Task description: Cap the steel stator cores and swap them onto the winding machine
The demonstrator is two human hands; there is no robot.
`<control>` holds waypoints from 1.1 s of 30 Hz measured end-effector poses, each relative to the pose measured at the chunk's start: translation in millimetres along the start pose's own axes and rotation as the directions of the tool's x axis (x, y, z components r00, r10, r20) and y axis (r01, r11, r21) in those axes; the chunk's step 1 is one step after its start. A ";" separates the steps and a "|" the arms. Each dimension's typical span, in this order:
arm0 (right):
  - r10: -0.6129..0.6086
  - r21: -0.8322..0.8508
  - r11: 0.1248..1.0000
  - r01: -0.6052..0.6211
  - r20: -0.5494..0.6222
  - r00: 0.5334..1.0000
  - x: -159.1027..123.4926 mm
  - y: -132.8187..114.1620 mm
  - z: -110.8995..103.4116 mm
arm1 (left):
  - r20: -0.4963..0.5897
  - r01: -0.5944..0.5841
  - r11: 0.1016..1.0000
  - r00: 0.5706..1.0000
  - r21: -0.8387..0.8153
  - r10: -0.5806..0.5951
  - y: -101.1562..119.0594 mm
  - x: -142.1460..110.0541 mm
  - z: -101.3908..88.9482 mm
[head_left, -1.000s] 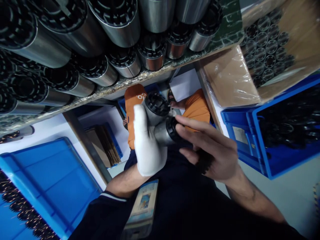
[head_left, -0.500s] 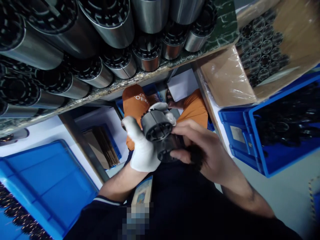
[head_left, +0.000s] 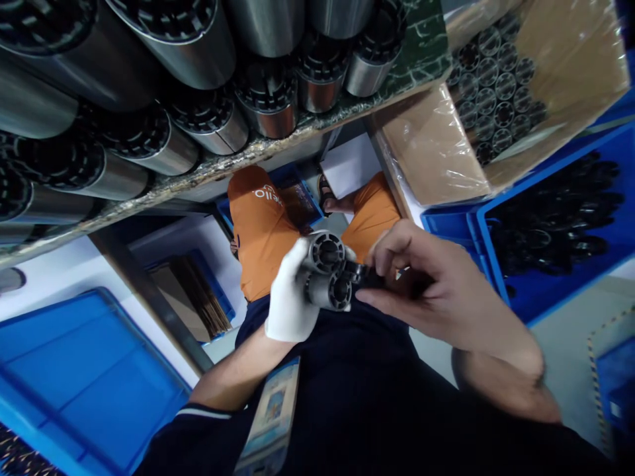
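Observation:
My left hand (head_left: pixel 292 297), in a white glove, is wrapped round two short grey metal cylinders held side by side over my lap. The upper cylinder (head_left: pixel 327 237) and the lower cylinder (head_left: pixel 318 289) turn their open, slotted ends to the right. Beside those ends, my bare right hand (head_left: pixel 441 284) pinches a small black part (head_left: pixel 372 276) between thumb and fingers. The part lies close to the cylinder openings; whether it touches them I cannot tell. Its shape is mostly hidden by the fingers.
Rows of larger metal cylinders (head_left: pixel 213 129) with black slotted rims stand on the green-topped bench (head_left: pixel 421 59) ahead. Right of it is a cardboard box (head_left: pixel 426 152) of small cylinders, above a blue crate (head_left: pixel 555 297) of black parts. A blue bin (head_left: pixel 94 377) stands at left.
The two cylinders have turned so their open ends face right. My right hand has drawn off them to the right, and the black part now shows between its fingers.

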State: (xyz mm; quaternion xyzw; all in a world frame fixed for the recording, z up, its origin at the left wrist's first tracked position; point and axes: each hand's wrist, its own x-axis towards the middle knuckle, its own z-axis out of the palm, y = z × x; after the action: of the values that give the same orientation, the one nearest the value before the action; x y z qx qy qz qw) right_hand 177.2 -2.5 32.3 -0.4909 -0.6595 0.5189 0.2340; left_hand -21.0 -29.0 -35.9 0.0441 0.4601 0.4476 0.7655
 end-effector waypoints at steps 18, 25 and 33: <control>-0.333 -0.166 0.943 0.289 -0.456 0.825 6.5 -1.9 38.8 | 0.201 -0.396 0.900 0.911 0.183 0.361 1.1 -14.3 -3.0; -0.315 -0.225 0.946 0.231 -0.486 0.815 2.0 -8.3 40.5 | 0.253 -0.387 0.888 0.911 0.249 0.327 3.4 -17.6 -8.3; -0.429 -0.249 0.903 0.349 -0.535 0.728 4.3 5.0 54.9 | 0.371 -0.475 0.838 0.854 0.268 0.366 9.8 -19.5 -14.8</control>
State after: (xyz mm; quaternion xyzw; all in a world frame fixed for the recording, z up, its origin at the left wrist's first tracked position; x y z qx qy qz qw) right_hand 132.6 -23.8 7.5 -0.4895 -0.6775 0.2400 0.4938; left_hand -41.7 -42.4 -26.7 0.3490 0.3869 0.5051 0.6880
